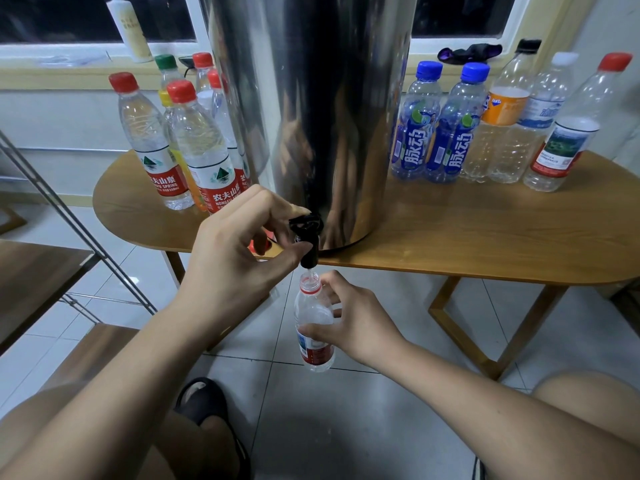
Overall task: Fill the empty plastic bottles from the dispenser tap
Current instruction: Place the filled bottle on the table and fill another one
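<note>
The left grip (239, 251) pinches the black tap (306, 237) of the steel dispenser (311, 98); the right grip (353, 322) holds an uncapped bottle (311, 308) just beneath its spout.

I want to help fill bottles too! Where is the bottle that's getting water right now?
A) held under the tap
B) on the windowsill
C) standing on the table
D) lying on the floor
A: the right hand holds the bottle with its open mouth just under the tap, below the table edge, while the left hand pinches the tap.
</note>
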Tool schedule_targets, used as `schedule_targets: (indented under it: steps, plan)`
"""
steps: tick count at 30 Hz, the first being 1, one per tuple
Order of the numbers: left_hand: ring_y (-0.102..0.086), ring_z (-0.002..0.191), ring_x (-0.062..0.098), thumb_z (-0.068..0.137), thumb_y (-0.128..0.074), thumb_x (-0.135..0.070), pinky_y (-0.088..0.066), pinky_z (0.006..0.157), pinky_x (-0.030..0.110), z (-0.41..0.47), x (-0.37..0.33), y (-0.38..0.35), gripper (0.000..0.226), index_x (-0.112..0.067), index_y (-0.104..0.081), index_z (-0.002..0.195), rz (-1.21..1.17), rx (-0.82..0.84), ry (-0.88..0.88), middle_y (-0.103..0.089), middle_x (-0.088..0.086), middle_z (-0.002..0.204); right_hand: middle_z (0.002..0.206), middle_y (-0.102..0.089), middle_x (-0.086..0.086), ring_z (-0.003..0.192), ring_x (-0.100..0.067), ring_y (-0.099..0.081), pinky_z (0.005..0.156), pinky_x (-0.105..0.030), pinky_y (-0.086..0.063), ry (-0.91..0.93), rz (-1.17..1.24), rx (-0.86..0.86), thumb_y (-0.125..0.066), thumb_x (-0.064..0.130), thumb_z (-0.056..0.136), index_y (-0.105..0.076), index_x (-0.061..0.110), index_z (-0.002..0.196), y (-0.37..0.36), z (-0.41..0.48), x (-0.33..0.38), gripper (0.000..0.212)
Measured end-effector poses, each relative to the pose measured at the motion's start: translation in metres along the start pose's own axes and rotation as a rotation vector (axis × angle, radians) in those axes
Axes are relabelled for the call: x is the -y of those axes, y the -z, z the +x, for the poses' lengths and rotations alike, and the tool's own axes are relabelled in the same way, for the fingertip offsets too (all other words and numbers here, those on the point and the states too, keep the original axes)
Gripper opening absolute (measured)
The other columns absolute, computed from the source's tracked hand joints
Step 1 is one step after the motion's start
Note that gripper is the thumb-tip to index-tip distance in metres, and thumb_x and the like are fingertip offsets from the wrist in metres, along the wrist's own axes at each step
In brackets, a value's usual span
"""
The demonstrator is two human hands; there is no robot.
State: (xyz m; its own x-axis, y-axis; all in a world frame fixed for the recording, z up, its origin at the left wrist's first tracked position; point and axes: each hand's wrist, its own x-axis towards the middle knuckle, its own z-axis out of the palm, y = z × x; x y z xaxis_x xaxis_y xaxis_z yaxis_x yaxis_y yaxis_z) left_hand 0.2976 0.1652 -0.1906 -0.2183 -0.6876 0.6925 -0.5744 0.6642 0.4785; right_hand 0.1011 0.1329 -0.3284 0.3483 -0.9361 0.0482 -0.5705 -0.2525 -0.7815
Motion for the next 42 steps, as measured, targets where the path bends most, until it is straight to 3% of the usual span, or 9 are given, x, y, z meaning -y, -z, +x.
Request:
schedule_targets:
  steps: [7, 16, 26, 31, 42]
  plan:
    - [-0.063, 0.079, 0.016, 0.087, -0.090, -0.007, -0.049, 0.067, 0.029, -0.0009, 0.0013, 0.0002, 0.054, -0.043, -0.055, 0.107, 0.016, 0.005, 0.008, -0.066, -0.003, 0.085, 0.119, -0.070, 0.016, 0.104, -0.010, -0.071, 0.091, -0.043, -0.063, -0.007, -0.002, -0.006, -0.091, 0.058, 0.073, -0.049, 0.046, 0.123, 0.0001, 0.0004, 0.0001, 0.066]
    - [-0.065, 0.079, 0.020, 0.088, -0.090, -0.007, -0.050, 0.065, 0.033, -0.0026, 0.0041, 0.0002, 0.032, -0.020, -0.067, 0.106, 0.018, 0.016, 0.039, -0.066, -0.001, 0.086, 0.122, -0.070, 0.015, 0.107, -0.012, -0.070, 0.094, -0.044, -0.063, -0.005, -0.017, -0.005, -0.090, 0.060, 0.074, -0.047, 0.047, 0.124, 0.0006, 0.0000, 0.0013, 0.067]
    - [-0.063, 0.078, 0.017, 0.087, -0.090, -0.006, -0.049, 0.065, 0.029, -0.0022, 0.0028, 0.0001, 0.037, -0.025, -0.064, 0.106, 0.013, 0.022, 0.041, -0.065, -0.002, 0.085, 0.125, -0.070, 0.014, 0.109, -0.012, -0.069, 0.095, -0.043, -0.062, -0.010, -0.015, -0.003, -0.089, 0.062, 0.073, -0.047, 0.048, 0.127, 0.0007, -0.0006, 0.0014, 0.069]
    - [-0.059, 0.076, 0.008, 0.086, -0.090, -0.003, -0.045, 0.067, 0.021, -0.0015, 0.0004, 0.0006, 0.052, -0.037, -0.056, 0.105, 0.018, 0.013, 0.033, -0.064, -0.003, 0.083, 0.123, -0.070, 0.014, 0.107, -0.012, -0.070, 0.095, -0.042, -0.062, 0.000, -0.021, -0.007, -0.090, 0.058, 0.076, -0.050, 0.044, 0.127, 0.0015, -0.0015, 0.0026, 0.067]
    - [-0.060, 0.077, 0.012, 0.087, -0.089, -0.005, -0.047, 0.066, 0.024, -0.0019, 0.0011, 0.0013, 0.043, -0.031, -0.059, 0.104, 0.021, 0.015, 0.026, -0.064, -0.002, 0.084, 0.124, -0.070, 0.015, 0.108, -0.010, -0.068, 0.096, -0.041, -0.061, 0.005, -0.036, -0.002, -0.089, 0.057, 0.077, -0.049, 0.045, 0.129, 0.0025, -0.0028, 0.0046, 0.066]
